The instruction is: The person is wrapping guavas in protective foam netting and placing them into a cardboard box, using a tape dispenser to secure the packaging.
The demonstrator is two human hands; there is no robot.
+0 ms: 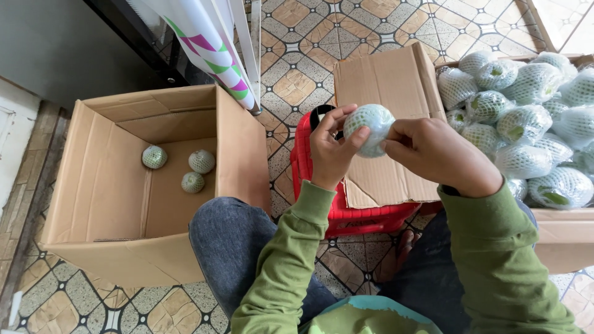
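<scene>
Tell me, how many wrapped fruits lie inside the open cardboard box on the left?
3, all on the floor of the cardboard box: one wrapped fruit at the left, one at the right, one nearest the person. None looks hidden.

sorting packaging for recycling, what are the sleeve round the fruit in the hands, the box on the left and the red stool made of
Sleeve on the held fruit: looks like white foam netting, soft and matte, with an open mesh showing green beneath. Left box: brown corrugated cardboard, dull, with creased flaps. Red stool: probably moulded plastic, going by its smooth, slightly glossy ribbed edge. The left hand and right hand both grip the fruit.
</scene>
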